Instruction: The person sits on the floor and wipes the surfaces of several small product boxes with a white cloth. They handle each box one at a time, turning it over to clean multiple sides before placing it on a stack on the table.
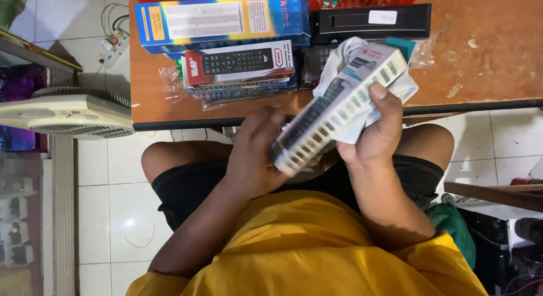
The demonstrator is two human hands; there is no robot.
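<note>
The person wears a yellow shirt [305, 245] and black shorts [186, 188]

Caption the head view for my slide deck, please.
Both hands, left and right, hold a boxed remote control.

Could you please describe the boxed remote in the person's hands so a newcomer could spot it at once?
Start at the orange table, then drop to its front edge. There both hands, left hand and right hand, grip a long remote box. Unlike the boxes lying flat, it is lifted, tilted, backed by white cloth.

Long pale boxed remote [339, 106] w/ grid-pattern side, tilted, top end toward 1 o'clock, held above lap. White cloth [352, 53] bunched behind it, peeking out at 12 and 3 o'clock.
</note>
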